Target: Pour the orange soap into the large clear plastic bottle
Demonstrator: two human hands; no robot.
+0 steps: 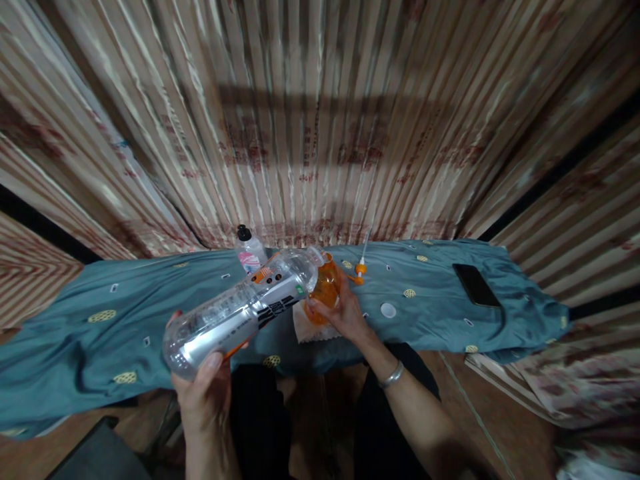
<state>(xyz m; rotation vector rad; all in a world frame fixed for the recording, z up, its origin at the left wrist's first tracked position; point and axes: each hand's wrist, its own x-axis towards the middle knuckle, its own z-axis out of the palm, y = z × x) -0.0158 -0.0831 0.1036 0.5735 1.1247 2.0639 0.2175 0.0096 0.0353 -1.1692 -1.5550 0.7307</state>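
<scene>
Nearest: wearer's dark-clad legs (257,417), knees below amber btl (327,287), facing it, so both arms reach fwd w/o twisting.

L hand (204,387) L of & nearer than amber btl, fingers wrapped round base end of clear btl (240,313), thumb on near side. Low grip prob. lets wrist set the slant & keeps neck end unobstructed. Clear btl (silver/orange label) lies at a slant, neck toward top of amber btl; contact betw. mouths can't tell. Fill level n/c.

R hand (347,312) at R side of amber btl, fingers curled round its body, prob. to steady it. Bangle (393,375) on R wrist.

Amber btl approx. upright over pale pad (305,331), which sits on surface (165,283); pad poss. there to catch drips.

R of amber btl, just beside: white disc (389,310), lying flat. Well apart, same side: dark phone (475,285), prob. kept out of elbow range.

R & slightly beyond amber btl: orange pump head (360,270) w/ thin tube pointing away; colour match suggests same set, laid aside so the neck is free.

L & beyond: small btl (250,253), black cap on, upright, untouched.

Farthest, behind amber btl: striped curtain (315,147), closing off the back.
</scene>
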